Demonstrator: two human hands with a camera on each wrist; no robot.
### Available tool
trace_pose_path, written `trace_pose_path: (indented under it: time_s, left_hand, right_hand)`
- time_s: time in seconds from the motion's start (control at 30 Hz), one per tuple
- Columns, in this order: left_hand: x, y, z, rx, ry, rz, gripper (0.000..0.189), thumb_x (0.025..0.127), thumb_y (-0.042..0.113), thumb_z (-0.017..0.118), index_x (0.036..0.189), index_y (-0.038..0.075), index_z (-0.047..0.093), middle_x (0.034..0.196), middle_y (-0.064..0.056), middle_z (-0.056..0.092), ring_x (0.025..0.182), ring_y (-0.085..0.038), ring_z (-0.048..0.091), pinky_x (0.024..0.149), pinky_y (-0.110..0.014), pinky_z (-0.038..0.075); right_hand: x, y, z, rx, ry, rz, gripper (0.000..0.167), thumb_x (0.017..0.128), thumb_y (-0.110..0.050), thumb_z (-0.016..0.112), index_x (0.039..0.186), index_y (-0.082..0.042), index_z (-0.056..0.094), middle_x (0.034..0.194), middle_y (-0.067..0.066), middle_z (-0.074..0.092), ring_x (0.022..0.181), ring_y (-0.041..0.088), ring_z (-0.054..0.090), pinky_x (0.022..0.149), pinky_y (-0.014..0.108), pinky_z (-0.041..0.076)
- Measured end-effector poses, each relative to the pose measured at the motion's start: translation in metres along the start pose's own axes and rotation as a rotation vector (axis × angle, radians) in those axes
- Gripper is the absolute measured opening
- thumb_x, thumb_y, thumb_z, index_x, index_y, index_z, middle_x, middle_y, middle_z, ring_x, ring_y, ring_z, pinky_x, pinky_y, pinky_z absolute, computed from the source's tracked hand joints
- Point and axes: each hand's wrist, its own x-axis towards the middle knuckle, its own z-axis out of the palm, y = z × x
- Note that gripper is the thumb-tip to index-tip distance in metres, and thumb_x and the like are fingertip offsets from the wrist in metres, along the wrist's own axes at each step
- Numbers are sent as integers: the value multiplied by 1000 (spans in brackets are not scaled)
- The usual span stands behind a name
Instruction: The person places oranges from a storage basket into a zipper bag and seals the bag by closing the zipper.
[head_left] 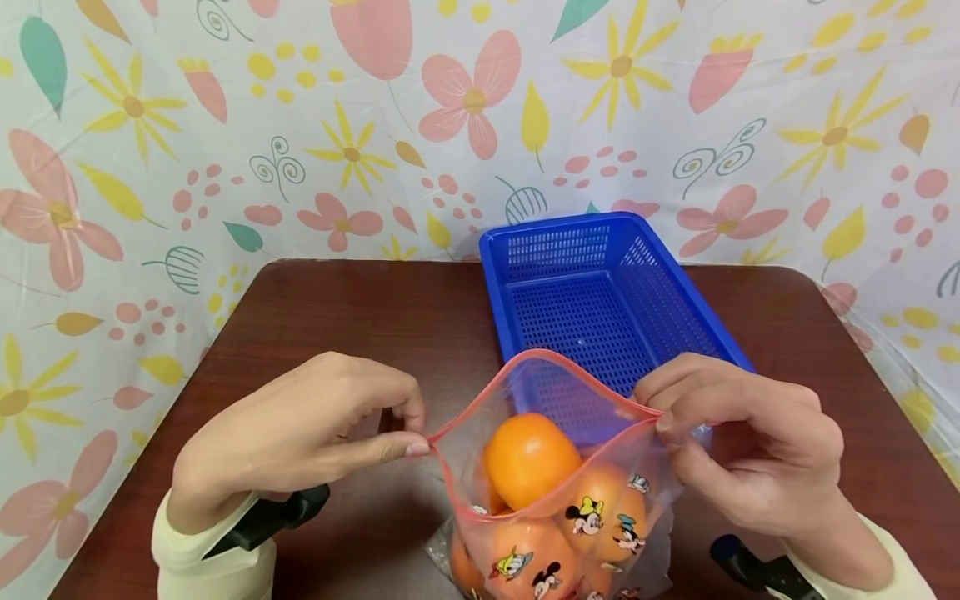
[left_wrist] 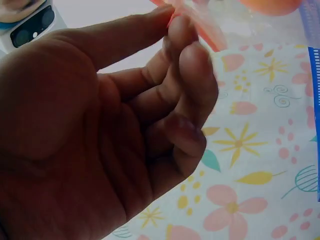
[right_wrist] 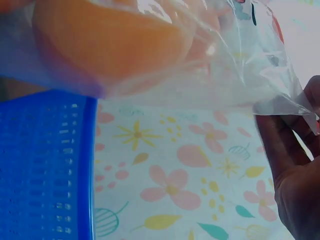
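Observation:
A clear plastic bag (head_left: pixel 468 467) with a red-orange rim and printed cartoon figures stands with its mouth spread wide. Several oranges fill it, and the top orange (head_left: pixel 531 461) shows through the opening. My left hand (head_left: pixel 307 425) pinches the left corner of the rim between thumb and forefinger; in the left wrist view that hand (left_wrist: pixel 135 115) has its other fingers curled loosely. The right corner is pinched by my right hand (head_left: pixel 750 442). In the right wrist view the bag (right_wrist: pixel 225 85) stretches across to the right hand (right_wrist: pixel 295 155).
A blue plastic basket (head_left: pixel 491 275) with perforated walls stands behind the bag on the dark brown table (head_left: pixel 360 308), partly hidden by the bag and right hand. A floral-printed cloth (head_left: pixel 465 167) hangs behind the table. Each wrist carries a black strap-mounted device (head_left: pixel 273 517).

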Motion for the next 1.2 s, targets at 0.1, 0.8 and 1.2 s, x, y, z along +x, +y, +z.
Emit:
trace_pose_path:
  time_s: [0.1,0.8,1.2]
  left_hand:
    - [1,1,3,27,-10,13,17,103,33,71,90,32,60,77,22,50,62,8,44,58,-12,38]
    - [-2,10,2,329,297,-55,23,90,9,74,90,25,57,78,18,47,69,5,45,62,-12,37]
    - [-8,9,-5,473,393,-107,18,94,14,74,92,21,57,79,17,47,69,3,44,62,-15,37]
  right_hand:
    - [6,-1,-1,-31,-8,25,20,85,11,79,87,19,60,82,28,68,81,37,67,90,37,60]
    - [12,-12,-2,-290,23,251,24,87,4,83,95,19,66,93,22,76,88,17,72,70,13,52]
    - [5,-17,-2,-272,112,401,31,85,9,83,101,26,62,91,17,77,63,11,64,56,16,50]
